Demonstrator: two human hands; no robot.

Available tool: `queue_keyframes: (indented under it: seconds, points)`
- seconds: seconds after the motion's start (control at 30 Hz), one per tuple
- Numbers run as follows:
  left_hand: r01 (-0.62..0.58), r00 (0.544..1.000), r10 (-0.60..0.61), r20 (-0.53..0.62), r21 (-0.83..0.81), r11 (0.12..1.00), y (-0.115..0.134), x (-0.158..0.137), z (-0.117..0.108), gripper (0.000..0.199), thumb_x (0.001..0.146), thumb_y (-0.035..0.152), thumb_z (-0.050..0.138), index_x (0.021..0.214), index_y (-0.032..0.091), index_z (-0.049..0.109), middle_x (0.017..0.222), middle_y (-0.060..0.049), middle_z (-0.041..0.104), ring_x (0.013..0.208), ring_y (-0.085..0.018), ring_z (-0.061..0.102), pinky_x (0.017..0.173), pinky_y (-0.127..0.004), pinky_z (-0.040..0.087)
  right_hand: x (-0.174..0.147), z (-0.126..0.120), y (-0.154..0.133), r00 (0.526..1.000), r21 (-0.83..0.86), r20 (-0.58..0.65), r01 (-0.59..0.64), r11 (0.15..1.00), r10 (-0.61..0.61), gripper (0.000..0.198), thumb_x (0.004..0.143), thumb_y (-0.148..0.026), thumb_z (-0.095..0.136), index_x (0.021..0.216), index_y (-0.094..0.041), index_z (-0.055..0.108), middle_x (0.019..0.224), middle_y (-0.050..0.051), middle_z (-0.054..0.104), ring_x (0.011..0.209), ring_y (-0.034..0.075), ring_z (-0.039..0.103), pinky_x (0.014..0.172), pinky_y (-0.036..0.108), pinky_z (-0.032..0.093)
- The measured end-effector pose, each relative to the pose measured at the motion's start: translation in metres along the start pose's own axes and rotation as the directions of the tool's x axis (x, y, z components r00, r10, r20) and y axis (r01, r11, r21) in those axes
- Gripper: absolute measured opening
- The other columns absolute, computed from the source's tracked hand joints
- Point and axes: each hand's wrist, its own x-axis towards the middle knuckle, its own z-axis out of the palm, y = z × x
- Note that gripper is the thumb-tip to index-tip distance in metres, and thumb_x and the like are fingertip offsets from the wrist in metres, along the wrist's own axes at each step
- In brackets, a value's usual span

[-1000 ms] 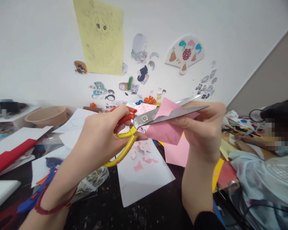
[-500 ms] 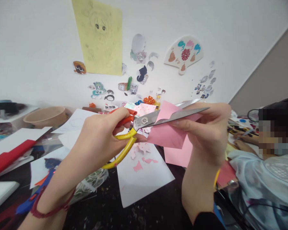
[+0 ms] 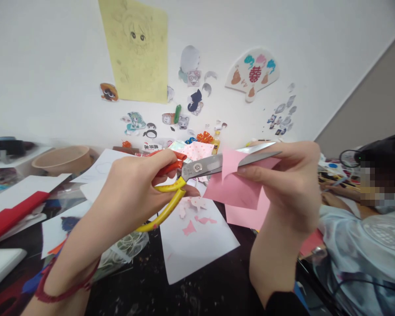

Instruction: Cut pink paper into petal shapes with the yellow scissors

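Above the desk, left hand held scissors, blades running rightward across pink paper, whose right side was pinched in the grip of the nearer right hand.

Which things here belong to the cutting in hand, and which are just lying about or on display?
Part of the job:
Scissors, in the left hand
Pink paper, in the right hand
Pink scraps, probably offcuts, on a white sheet

Lying about or on display:
Brown bowl
Yellow drawing on the wall
Fan-shaped piece on the wall
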Motion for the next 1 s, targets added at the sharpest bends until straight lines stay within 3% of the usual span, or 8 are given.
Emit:
queue_keyframes:
  seconds: [0.27,0.37,0.5,0.6,0.7,0.8,0.87,1.0]
  points:
    - [0.065,0.997,-0.065,0.037,0.022,0.998,-0.005,0.003,0.000,0.056,0.078,0.065,0.064,0.060,0.021,0.034,0.052,0.005,0.031,0.052,-0.011,0.025,0.050,-0.027,0.022,0.001,-0.002,0.003,0.993,0.011,0.046,-0.105,0.994,0.104,0.015,0.071,-0.014,0.081,0.075,-0.029,0.081,0.070,-0.004,0.074,0.066,0.016,0.068,0.066,0.031,0.057]
    - [0.118,0.992,-0.116,0.048,-0.054,0.991,-0.010,0.006,0.002,0.051,0.075,0.064,0.067,0.062,0.021,0.044,0.053,0.005,0.037,0.052,-0.011,0.030,0.050,-0.026,0.023,0.002,-0.004,0.005,0.984,-0.018,0.033,-0.174,0.985,0.174,0.007,0.072,-0.022,0.083,0.069,-0.026,0.079,0.055,-0.004,0.061,0.055,0.012,0.055,0.050,0.028,0.045]
    - [0.276,0.959,-0.282,-0.009,-0.182,0.944,-0.013,0.009,0.013,0.041,0.075,0.056,0.070,0.067,0.021,0.050,0.053,0.005,0.038,0.051,-0.011,0.032,0.047,-0.026,0.023,0.005,-0.005,0.013,0.969,-0.059,0.073,-0.234,0.970,0.238,0.024,0.071,-0.033,0.086,0.055,-0.025,0.070,0.049,-0.005,0.046,0.049,0.009,0.039,0.042,0.029,0.029]
    - [0.301,0.939,-0.342,-0.046,-0.379,0.875,-0.009,0.010,0.024,0.035,0.082,0.049,0.068,0.068,0.020,0.052,0.059,0.003,0.049,0.055,-0.011,0.042,0.049,-0.026,0.032,0.008,0.000,0.018,0.954,-0.054,0.127,-0.267,0.962,0.272,0.034,0.069,-0.041,0.087,0.051,-0.023,0.064,0.050,-0.004,0.044,0.050,0.009,0.036,0.043,0.030,0.027]
    - [0.253,0.952,-0.306,0.017,-0.608,0.753,-0.001,0.010,0.028,0.030,0.083,0.041,0.070,0.072,0.020,0.052,0.077,-0.002,0.066,0.067,-0.013,0.058,0.056,-0.025,0.044,0.009,0.009,0.021,0.933,-0.045,0.200,-0.296,0.954,0.299,0.041,0.067,-0.046,0.087,0.048,-0.021,0.060,0.049,-0.004,0.040,0.049,0.009,0.033,0.043,0.030,0.025]
    - [0.253,0.960,-0.264,0.096,-0.703,0.665,0.005,0.008,0.026,0.030,0.080,0.035,0.075,0.072,0.020,0.050,0.089,-0.003,0.071,0.076,-0.014,0.063,0.061,-0.026,0.049,0.010,0.017,0.022,0.919,-0.038,0.257,-0.300,0.953,0.299,0.036,0.067,-0.046,0.087,0.052,-0.021,0.065,0.050,-0.004,0.044,0.049,0.009,0.037,0.043,0.029,0.027]
    - [0.268,0.955,-0.278,0.100,-0.685,0.677,0.007,0.007,0.023,0.032,0.076,0.032,0.079,0.071,0.019,0.050,0.084,-0.002,0.070,0.073,-0.014,0.062,0.060,-0.025,0.048,0.010,0.021,0.021,0.918,-0.034,0.269,-0.294,0.955,0.292,0.032,0.068,-0.046,0.086,0.056,-0.022,0.068,0.052,-0.004,0.048,0.051,0.009,0.041,0.044,0.029,0.029]
    - [0.243,0.948,-0.317,-0.006,-0.626,0.741,0.007,0.006,0.021,0.033,0.070,0.027,0.084,0.070,0.019,0.053,0.069,0.003,0.063,0.063,-0.011,0.055,0.054,-0.023,0.043,0.008,0.026,0.021,0.931,-0.040,0.254,-0.261,0.965,0.262,0.027,0.071,-0.044,0.084,0.059,-0.024,0.071,0.055,-0.003,0.054,0.053,0.011,0.047,0.047,0.029,0.035]
